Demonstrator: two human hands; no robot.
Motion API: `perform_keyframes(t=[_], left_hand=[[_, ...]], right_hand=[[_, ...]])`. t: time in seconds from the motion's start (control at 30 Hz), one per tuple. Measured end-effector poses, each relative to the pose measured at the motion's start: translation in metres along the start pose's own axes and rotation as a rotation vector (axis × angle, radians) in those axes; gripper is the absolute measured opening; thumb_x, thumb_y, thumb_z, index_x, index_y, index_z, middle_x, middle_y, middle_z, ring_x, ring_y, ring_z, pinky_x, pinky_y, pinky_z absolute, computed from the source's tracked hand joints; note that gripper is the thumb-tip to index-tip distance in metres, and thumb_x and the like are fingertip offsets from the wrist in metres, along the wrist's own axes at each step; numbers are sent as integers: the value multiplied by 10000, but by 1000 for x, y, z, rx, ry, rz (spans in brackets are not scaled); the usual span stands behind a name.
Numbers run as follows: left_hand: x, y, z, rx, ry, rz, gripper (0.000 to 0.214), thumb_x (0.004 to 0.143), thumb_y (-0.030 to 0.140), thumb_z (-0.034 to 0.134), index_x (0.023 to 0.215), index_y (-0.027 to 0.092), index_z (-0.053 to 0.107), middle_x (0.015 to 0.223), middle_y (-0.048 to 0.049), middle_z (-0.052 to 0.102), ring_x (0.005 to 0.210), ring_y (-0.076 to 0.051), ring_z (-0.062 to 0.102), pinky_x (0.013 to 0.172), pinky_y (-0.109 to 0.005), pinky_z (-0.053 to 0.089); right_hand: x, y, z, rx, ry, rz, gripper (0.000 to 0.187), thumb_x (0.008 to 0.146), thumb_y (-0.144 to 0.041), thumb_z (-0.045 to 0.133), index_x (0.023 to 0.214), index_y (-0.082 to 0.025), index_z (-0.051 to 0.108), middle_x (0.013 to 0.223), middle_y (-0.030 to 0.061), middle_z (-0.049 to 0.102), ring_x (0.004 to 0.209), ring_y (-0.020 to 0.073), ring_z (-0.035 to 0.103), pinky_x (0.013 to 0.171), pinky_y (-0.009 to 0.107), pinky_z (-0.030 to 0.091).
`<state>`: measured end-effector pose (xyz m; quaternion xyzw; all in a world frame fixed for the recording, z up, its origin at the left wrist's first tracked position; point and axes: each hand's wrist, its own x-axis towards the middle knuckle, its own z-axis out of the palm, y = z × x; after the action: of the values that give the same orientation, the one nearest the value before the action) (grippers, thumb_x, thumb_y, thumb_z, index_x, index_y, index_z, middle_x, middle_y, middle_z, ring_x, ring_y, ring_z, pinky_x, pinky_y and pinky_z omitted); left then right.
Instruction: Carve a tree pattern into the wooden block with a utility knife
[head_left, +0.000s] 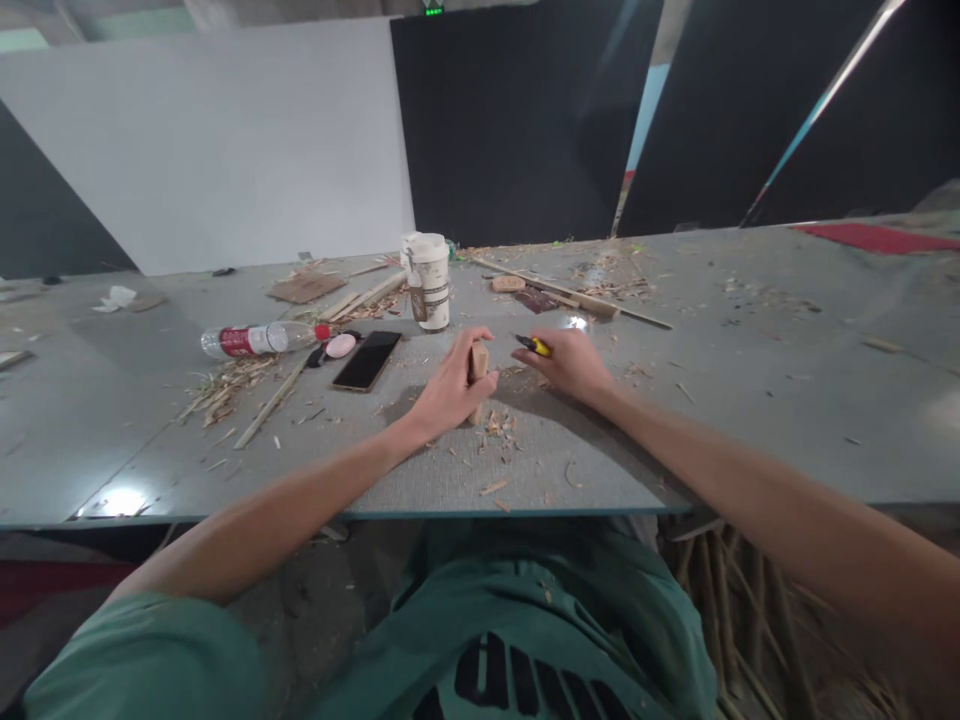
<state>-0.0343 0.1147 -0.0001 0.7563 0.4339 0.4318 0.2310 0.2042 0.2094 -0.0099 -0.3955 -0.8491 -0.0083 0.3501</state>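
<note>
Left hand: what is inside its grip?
The left hand holds a wood block. Part shows between thumb and fingers, and a bit below the thumb; the rest is covered, so its full shape cannot be seen.

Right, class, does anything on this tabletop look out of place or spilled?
The plastic bottle lies on its side, unlike the upright white cup. Wood shavings litter the tabletop near the left hand. No spilled liquid shows.
</note>
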Motion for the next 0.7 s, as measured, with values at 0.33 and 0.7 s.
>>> perform_keyframes(t=[0.33, 0.7], left_hand=[[1, 13, -4, -94, 78, -85, 395, 909, 379, 744, 1113, 251, 432, 803, 53, 340, 718, -160, 389, 725, -341, 344], [0, 12, -3, -84, -6, -104, 464, 897, 446, 776, 1105, 265, 403, 836, 49, 373, 695, -144, 370, 672, -340, 314]], right_hand=[[-14, -43, -19, -22, 2, -277, 303, 1112, -401, 354, 1154, -223, 595, 997, 88, 738, 767, 198, 600, 637, 332, 363], [-14, -45, -20, -121, -43, -435, 238, 1095, -312, 389, 1142, -225, 606, 997, 91, 724, 790, 200, 577, 617, 339, 322]])
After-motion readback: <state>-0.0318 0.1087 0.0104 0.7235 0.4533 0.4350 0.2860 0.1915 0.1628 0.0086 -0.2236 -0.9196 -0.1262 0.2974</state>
